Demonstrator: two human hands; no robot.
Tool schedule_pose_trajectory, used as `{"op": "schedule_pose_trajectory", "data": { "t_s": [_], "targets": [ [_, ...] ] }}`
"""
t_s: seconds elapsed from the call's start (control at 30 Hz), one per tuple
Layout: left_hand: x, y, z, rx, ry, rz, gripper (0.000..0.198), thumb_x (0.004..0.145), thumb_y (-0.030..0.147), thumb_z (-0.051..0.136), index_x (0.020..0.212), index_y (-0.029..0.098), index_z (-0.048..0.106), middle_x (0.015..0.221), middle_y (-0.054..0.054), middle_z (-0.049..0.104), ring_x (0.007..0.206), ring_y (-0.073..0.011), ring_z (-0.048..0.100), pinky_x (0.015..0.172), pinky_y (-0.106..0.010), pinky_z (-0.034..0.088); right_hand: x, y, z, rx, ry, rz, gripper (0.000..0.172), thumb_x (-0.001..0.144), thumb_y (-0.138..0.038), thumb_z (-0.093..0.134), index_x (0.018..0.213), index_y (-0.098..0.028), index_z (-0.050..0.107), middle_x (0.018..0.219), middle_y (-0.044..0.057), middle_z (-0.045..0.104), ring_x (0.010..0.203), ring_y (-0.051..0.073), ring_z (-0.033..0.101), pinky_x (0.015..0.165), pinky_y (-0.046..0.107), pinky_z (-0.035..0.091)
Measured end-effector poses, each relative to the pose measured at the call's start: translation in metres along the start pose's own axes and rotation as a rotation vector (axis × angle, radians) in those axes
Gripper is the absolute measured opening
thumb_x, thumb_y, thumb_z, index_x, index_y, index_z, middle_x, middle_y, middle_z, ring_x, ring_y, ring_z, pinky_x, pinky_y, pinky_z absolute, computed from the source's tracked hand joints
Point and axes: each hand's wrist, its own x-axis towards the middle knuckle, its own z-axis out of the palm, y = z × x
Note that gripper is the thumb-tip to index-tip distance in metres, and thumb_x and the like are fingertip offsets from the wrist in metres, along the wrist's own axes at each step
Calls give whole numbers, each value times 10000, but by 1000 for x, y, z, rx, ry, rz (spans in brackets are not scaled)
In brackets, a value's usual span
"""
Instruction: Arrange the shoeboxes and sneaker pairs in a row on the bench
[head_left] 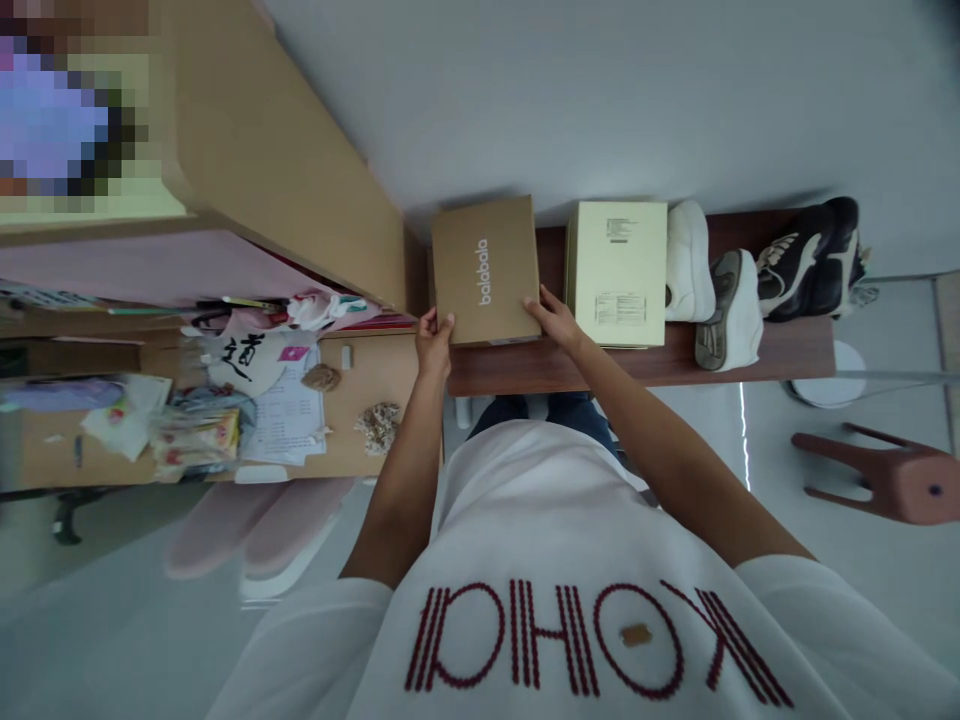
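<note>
Brown box [487,270]: at the left end of the dark wooden surface [517,372], between the tan panel [292,150] on its left and the pale yellow box [619,270] on its right; slightly turned, printed face up; whether its underside lies flat, I cannot tell.
Yellow neighbour: the pale yellow box on the same surface, a narrow gap away from the brown one, small dark print on its top.
Black shoes [806,260]: side by side near the surface's right end, with cream trim.
White shoe [690,262]: just beside the pale yellow box, on its right.
Grey-and-white shoe [727,310]: between the white shoe and the black pair, nearer the person.
Left hand [433,342]: pinching the brown box's near left corner, thumb on top.
Right hand [553,316]: pinching the brown box's right edge toward its near corner, thumb on top.
White lettering [484,272]: "balabala", running sideways on the brown box's upper face.
</note>
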Motion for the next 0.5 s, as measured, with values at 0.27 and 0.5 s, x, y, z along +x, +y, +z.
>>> {"op": "schedule_pose_trajectory", "data": {
  "t_s": [0.27, 0.5],
  "targets": [
    [4, -8, 5, 34, 19, -17, 515, 854, 402, 852, 1288, 229, 634, 1510, -142, 672, 1467, -222, 591, 1253, -423, 433, 15, 20, 10, 112, 34, 134, 983, 766, -663, 744, 1618, -239, 499, 1544, 98, 654, 1470, 370, 569, 1261, 651, 420],
    [9, -12, 11, 45, 23, -34, 538, 852, 396, 856, 1311, 227, 632, 1512, -153, 671, 1469, -239, 591, 1245, -435, 441, 32, 39, 11, 99, 50, 167, 952, 796, -608, 651, 1648, -237, 443, 1564, 88, 640, 1430, 333, 602, 1254, 583, 451]
  ]
}}
